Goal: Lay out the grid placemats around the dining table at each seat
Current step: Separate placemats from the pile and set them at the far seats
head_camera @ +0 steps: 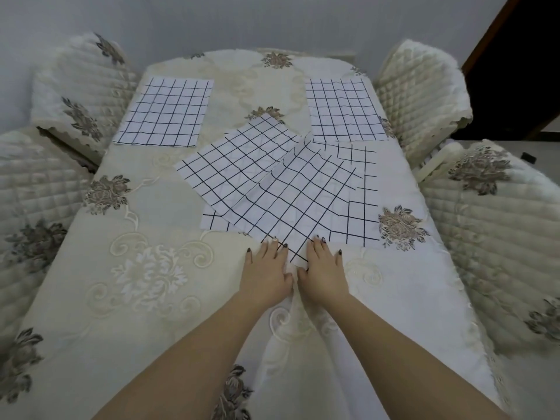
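Two hands flat on the near corner of a heap of grid placemats, mid-table.

From the left: quilted chair covers [75,95] along the table edge; a cream embroidered tablecloth [145,268] over the whole table; one grid placemat [165,112] laid flat and square at the far-left seat. Centre: a loose pile of placemats [272,189], overlapping at odd angles, creased in places, near corner pointing toward the camera. Left hand [265,271] palm down, fingers spread and open, fingertips touching the pile's near corner; right hand [324,268] just beside it, likewise flat and open, fingertips on the same corner, nothing gripped. Further right: a second placemat [344,110] laid flat at the far-right seat, close to the pile's far edge; then more quilted chair covers [424,89] by the right side.
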### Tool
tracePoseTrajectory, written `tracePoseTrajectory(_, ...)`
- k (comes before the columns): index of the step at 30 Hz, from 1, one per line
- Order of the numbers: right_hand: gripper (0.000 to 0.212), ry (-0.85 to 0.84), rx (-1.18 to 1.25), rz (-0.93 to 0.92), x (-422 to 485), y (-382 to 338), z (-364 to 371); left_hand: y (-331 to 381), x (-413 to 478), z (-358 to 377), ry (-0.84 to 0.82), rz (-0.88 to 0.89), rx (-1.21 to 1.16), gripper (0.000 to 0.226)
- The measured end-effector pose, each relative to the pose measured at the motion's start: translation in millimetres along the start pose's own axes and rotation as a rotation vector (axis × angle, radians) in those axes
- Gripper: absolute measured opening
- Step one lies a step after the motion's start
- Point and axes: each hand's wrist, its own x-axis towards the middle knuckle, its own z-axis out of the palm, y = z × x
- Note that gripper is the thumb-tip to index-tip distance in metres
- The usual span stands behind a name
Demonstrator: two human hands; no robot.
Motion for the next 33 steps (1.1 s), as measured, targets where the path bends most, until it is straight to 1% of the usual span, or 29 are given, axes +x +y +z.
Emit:
tracePoseTrajectory(13,0.063,-0.028,-0.024,0.005,-61,-4,20,-3,-61,8,-0.081,-0.021,0.002,0.064)
tracePoseTrajectory(24,0.061,-0.010,-0.009,-0.002,-109,-9,40,-3,-109,25,-0.063,-0.017,0.020,0.064)
tracePoseTrajectory(29,0.059,0.016,-0.013,-0.008,-125,-11,47,-3,-126,31,-0.061,-0.021,0.003,0.064)
tracePoseTrajectory(33,0.055,0.089,0.011,0.003,-137,-14,55,-3,-139,35,-0.057,-0.025,-0.010,0.063)
